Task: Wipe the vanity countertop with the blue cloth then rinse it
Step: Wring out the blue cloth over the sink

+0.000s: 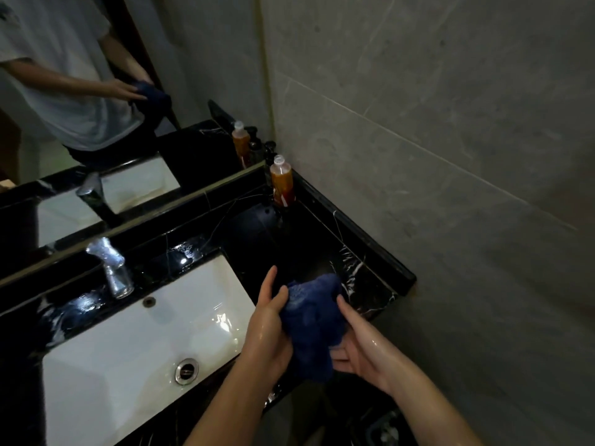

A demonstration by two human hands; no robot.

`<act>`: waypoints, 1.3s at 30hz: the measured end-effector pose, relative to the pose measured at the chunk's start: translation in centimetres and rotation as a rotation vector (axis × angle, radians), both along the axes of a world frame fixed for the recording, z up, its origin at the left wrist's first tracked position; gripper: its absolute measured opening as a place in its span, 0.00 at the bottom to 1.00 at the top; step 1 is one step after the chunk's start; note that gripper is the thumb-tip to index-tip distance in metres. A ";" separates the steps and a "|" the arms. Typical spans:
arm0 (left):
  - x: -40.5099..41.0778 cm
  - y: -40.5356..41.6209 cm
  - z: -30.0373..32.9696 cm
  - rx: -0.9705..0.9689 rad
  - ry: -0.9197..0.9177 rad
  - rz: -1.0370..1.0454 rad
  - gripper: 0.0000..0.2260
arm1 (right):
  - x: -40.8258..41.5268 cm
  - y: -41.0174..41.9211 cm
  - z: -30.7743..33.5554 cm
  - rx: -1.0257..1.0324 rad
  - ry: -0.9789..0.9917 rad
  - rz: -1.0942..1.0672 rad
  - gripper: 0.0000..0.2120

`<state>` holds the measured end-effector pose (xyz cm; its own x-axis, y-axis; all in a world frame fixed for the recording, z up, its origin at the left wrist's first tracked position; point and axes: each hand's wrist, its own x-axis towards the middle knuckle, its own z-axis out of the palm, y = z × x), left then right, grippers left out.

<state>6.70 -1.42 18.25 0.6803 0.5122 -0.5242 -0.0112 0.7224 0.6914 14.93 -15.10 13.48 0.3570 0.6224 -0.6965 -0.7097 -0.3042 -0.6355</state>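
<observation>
The bunched blue cloth (310,320) hangs between both hands above the front right part of the black marble countertop (309,239). My left hand (267,326) holds its left side, thumb pressed into the fabric and fingers pointing up. My right hand (357,346) grips its right and lower side, fingers curled under the cloth. Both hands look wet. The white rectangular sink (135,342) lies to the left of the cloth, with a chrome faucet (112,268) behind it.
An orange bottle (282,183) and a dark pump bottle (269,162) stand in the back right corner against the grey tiled wall (434,156). A mirror (96,107) runs along the back. The counter's raised right edge (370,239) meets the wall.
</observation>
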 end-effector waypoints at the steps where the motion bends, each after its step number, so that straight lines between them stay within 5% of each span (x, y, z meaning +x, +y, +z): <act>1: 0.0 0.0 -0.2 -0.073 -0.027 0.008 0.19 | 0.4 -0.2 -0.1 0.011 -0.022 -0.007 0.37; 7: 0.5 0.3 -1.5 -0.323 -0.125 0.034 0.22 | 3.2 -0.9 -0.4 0.066 -0.302 -0.158 0.45; 14: 1.7 -0.1 -1.5 -0.373 -0.169 0.074 0.24 | 3.8 -0.2 1.6 0.186 0.052 0.009 0.31; 17: 2.6 -0.3 -0.5 -0.332 -0.188 0.042 0.23 | 4.6 -0.2 1.7 0.323 0.043 -0.218 0.25; 20: 3.4 -0.2 -0.1 -0.078 -0.027 -0.026 0.16 | 6.2 -1.1 2.2 0.267 -0.151 -0.374 0.32; 25: 4.2 0.6 -1.3 0.562 0.244 -0.151 0.13 | 7.4 -3.4 3.9 0.000 -0.510 -0.043 0.21; 30: 5.3 0.0 -1.4 0.641 0.242 -0.414 0.13 | 9.1 -5.4 4.0 -0.231 -0.781 0.138 0.12; 33: 5.6 -0.7 -1.8 0.664 0.232 -0.679 0.26 | 9.7 -5.9 4.7 -0.349 -0.792 0.314 0.07; 37: 4.9 -1.8 -2.4 1.101 0.335 -0.817 0.29 | 10.3 -5.5 4.4 -0.555 -0.909 0.713 0.21; 39: 4.6 -2.2 -2.7 1.272 0.337 -0.868 0.21 | 10.3 -4.8 3.8 -0.630 -0.983 0.838 0.17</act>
